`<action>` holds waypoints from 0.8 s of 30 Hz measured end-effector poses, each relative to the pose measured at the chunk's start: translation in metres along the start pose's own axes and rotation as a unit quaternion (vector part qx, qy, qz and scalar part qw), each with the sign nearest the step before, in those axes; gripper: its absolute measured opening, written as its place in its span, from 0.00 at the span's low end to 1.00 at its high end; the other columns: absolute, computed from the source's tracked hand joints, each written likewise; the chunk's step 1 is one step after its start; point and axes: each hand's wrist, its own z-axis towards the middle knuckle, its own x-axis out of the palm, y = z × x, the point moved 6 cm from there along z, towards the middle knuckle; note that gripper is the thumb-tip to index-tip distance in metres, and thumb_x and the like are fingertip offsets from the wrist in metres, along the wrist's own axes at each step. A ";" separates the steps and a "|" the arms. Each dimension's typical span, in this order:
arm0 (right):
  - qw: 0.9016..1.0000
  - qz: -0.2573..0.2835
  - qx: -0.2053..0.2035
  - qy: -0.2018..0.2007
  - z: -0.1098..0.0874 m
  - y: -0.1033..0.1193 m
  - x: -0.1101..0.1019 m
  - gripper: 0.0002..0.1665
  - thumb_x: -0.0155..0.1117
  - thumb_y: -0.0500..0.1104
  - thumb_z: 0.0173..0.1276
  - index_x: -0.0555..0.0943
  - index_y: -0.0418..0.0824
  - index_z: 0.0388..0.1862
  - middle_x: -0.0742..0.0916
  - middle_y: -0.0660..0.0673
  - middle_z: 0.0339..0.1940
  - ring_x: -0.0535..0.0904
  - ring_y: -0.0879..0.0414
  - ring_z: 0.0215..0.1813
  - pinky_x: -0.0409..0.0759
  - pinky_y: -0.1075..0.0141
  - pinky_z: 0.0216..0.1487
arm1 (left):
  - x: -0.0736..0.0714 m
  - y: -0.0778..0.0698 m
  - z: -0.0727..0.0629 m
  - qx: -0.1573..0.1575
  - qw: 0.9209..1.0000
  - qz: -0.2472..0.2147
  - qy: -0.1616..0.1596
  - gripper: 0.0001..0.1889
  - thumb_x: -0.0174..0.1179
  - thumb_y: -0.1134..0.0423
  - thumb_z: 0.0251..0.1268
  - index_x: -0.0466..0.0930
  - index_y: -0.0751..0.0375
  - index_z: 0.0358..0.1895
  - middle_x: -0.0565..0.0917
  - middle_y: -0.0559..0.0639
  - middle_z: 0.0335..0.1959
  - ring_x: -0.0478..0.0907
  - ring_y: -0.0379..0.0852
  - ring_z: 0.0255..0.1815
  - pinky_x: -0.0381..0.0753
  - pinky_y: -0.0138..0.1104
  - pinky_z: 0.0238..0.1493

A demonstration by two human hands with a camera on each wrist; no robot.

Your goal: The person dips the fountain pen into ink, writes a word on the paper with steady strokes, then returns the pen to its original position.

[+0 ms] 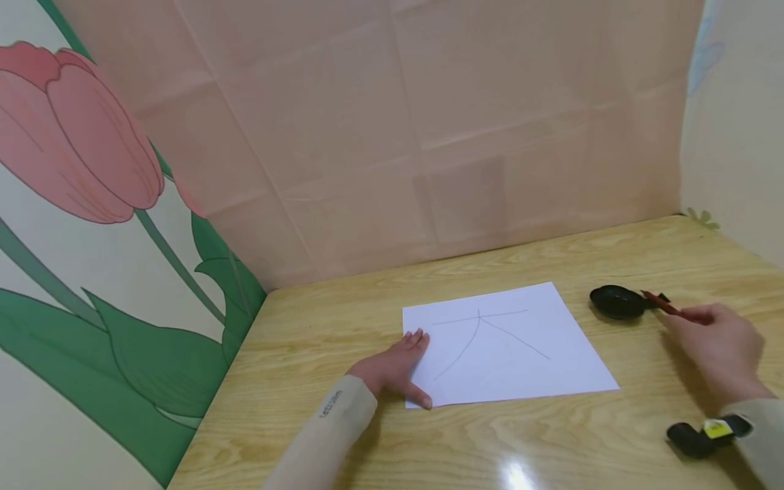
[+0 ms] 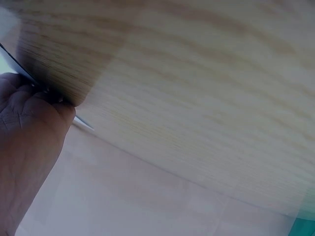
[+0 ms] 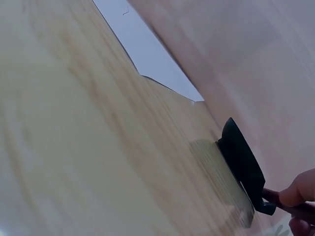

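A white sheet of paper (image 1: 527, 367) lies on the table, bearing thin dark strokes: a crossbar, a short upright and two legs spreading downward. My left hand (image 1: 395, 367) rests on its left edge with the thumb apart from the fingers; the left wrist view shows this hand (image 2: 29, 118) partly in shadow. Over to the right, my right hand (image 1: 719, 347) pinches a slim dark red pen-like stick (image 1: 664, 303). Its front end is beside the short handle of a small black dish (image 1: 615, 301). Whether stick and dish touch, I cannot tell. The dish (image 3: 241, 160) also appears in the right wrist view.
The wood-grain table (image 1: 294, 422) meets a pinkish cloth backdrop (image 1: 367, 136) at its back edge. On the left, a wall carries a painted tulip (image 1: 92, 136). A black device with a yellow label (image 1: 716, 427) sits at my right wrist.
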 end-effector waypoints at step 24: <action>0.997 -0.067 -0.004 0.044 -0.001 -0.006 0.002 0.27 0.62 0.51 0.61 0.76 0.27 0.45 0.77 0.23 0.46 0.66 0.29 0.44 0.50 0.32 0.45 | 0.002 0.003 0.002 -0.002 1.000 -0.018 0.009 0.64 0.68 0.36 0.41 0.34 0.58 0.74 0.34 0.53 0.76 0.32 0.47 0.75 0.41 0.40 0.73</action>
